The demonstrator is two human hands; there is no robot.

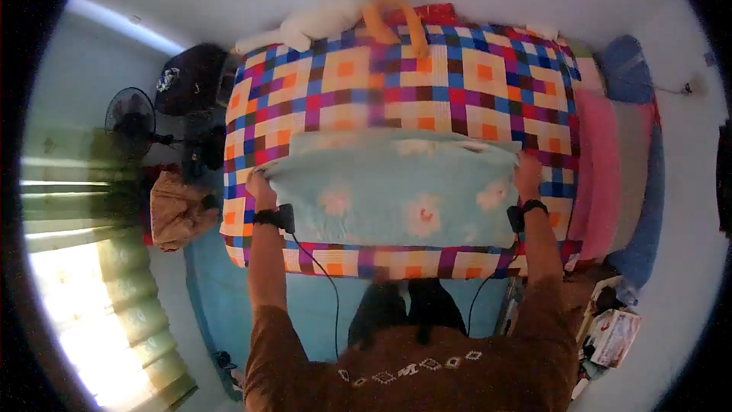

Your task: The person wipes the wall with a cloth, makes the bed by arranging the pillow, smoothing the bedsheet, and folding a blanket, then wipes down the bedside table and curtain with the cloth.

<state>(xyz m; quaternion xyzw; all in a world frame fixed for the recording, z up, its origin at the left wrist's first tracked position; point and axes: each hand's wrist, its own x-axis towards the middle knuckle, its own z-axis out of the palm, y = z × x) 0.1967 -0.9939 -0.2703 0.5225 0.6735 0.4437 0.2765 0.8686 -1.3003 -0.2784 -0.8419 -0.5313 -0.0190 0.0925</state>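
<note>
A pale blue-green cloth (374, 194) with pinkish flowers lies folded in a wide strip across the colourful checked bedspread (343, 76). My left hand (261, 187) is closed on the cloth's left end, near its upper corner. At the opposite end my right hand (527, 175) grips the right upper corner. Both arms reach forward, with a dark band and a cable at each wrist. The fingertips are partly hidden by the fabric.
White and orange soft items (324, 23) lie along the bed's far edge. Pink, grey and blue bedding (602, 175) is at the right. A fan (130, 113), a black bag (191, 80) and a brown cloth (179, 210) stand left. Boxes (616, 338) are at lower right.
</note>
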